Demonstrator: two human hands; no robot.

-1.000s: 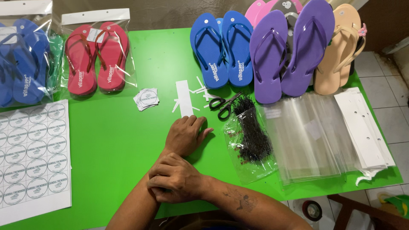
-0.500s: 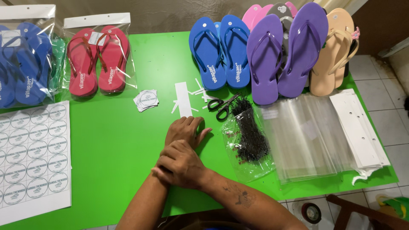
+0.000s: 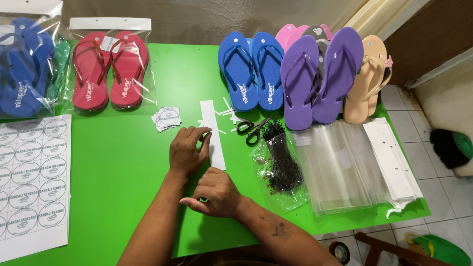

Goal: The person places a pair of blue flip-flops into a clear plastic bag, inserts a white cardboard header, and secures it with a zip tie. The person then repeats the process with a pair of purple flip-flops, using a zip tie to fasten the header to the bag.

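A long white paper strip (image 3: pixel 211 123) lies on the green table (image 3: pixel 123 162), running away from me. My left hand (image 3: pixel 186 151) rests palm down beside it, thumb and fingertips pinching its left edge near the middle. My right hand (image 3: pixel 215 193) sits just below the strip's near end with its fingers curled in; whether it grips the paper is hidden. Black scissors (image 3: pixel 252 129) and a clear bag of black ties (image 3: pixel 280 162) lie just right of the strip. A small stack of round labels (image 3: pixel 166 118) lies above my left hand.
Loose flip-flops stand at the far edge: blue (image 3: pixel 251 69), purple (image 3: pixel 320 74), tan (image 3: pixel 368 79). Bagged red (image 3: pixel 109 69) and blue (image 3: pixel 22 74) pairs lie far left. A sticker sheet (image 3: pixel 32 177) is at the left, clear bags (image 3: pixel 340 167) and white header cards (image 3: pixel 394 162) at the right.
My hands were stacked, the right resting on my left wrist. They have come apart: the left reached to the strip's edge, and the right slid down to the strip's near end.
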